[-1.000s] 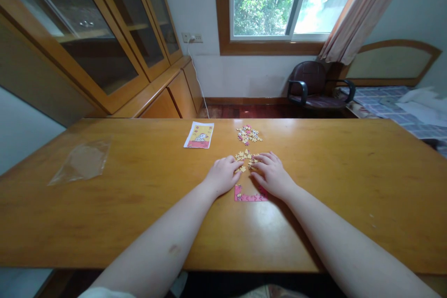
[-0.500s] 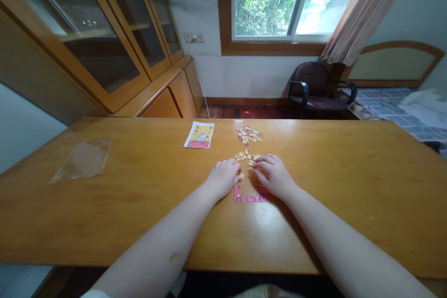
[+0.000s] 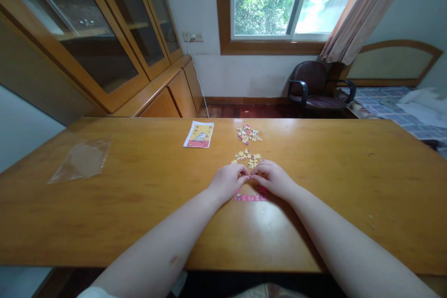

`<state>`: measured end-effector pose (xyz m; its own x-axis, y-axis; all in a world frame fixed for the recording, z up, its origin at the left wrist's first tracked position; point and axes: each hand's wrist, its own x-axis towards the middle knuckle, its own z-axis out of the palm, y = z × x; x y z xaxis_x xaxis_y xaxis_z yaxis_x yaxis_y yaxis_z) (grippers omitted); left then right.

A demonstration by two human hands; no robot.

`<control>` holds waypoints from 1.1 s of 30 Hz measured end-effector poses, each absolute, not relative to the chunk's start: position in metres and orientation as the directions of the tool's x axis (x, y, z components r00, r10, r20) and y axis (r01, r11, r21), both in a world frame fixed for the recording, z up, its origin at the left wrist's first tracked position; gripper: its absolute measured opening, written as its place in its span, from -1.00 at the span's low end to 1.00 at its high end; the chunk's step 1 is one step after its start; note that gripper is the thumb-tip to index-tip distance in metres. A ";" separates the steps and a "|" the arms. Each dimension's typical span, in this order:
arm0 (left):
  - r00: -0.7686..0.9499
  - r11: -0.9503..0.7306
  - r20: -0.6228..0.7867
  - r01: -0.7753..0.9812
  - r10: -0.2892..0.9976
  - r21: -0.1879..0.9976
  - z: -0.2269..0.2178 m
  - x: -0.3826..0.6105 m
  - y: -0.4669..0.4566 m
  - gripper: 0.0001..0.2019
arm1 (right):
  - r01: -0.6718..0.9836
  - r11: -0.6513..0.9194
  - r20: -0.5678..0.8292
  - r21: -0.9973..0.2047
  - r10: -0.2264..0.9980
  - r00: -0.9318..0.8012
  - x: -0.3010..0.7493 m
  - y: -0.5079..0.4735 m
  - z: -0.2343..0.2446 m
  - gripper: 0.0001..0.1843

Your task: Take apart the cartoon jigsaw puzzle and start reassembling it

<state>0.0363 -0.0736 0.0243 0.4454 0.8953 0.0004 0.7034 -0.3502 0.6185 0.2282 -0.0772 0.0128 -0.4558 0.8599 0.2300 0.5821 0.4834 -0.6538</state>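
Observation:
My left hand [image 3: 230,180] and my right hand [image 3: 274,178] meet fingertip to fingertip over the table. Both are closed in a pinch on one small puzzle piece [image 3: 250,176], mostly hidden by the fingers. Just below them lies a joined pink strip of jigsaw puzzle [image 3: 250,198], its two sides turning up at the corners and partly covered by my hands. Right beyond my fingers is a loose group of yellowish puzzle pieces [image 3: 252,163]. Farther back sits a denser pile of mixed pink, white and yellow pieces [image 3: 247,135].
A picture card [image 3: 199,135] with a white animal on yellow and pink lies left of the pile. At the far left of the wooden table [image 3: 139,195] is a clear plastic bag [image 3: 84,159]. Behind the table stand a cabinet [image 3: 160,84] and an armchair [image 3: 310,84].
My left hand has moved right, bringing a puzzle piece to my right hand. My right hand has shifted slightly down and left, off the yellowish pieces, and its fingers have closed.

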 end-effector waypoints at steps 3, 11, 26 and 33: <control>0.449 -0.349 0.005 0.687 0.894 0.637 0.021 0.037 -0.073 -0.91 | 0.574 0.470 0.203 -0.670 0.860 -0.468 0.229 -0.078 0.016 -0.82; 0.659 -0.604 0.031 0.668 0.752 0.435 0.037 0.038 -0.093 -0.71 | 0.690 0.151 -0.125 -0.708 0.935 -0.332 0.258 -0.072 0.023 -0.80; 0.751 -0.711 -0.096 0.651 0.653 0.265 0.041 0.042 -0.105 -0.61 | 0.700 0.072 -0.266 -0.711 0.893 -0.362 0.258 -0.074 0.026 -0.81; 0.746 -0.698 -0.105 0.655 0.657 0.288 0.042 0.042 -0.106 -0.60 | 0.740 0.134 -0.228 -0.659 0.902 -0.367 0.259 -0.073 0.023 -0.84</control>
<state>0.0422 -0.1057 0.0416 0.7463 0.6572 -0.1051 0.6554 -0.6983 0.2877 0.2589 -0.0728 0.0232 -0.3666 0.9019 -0.2284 0.7403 0.1341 -0.6588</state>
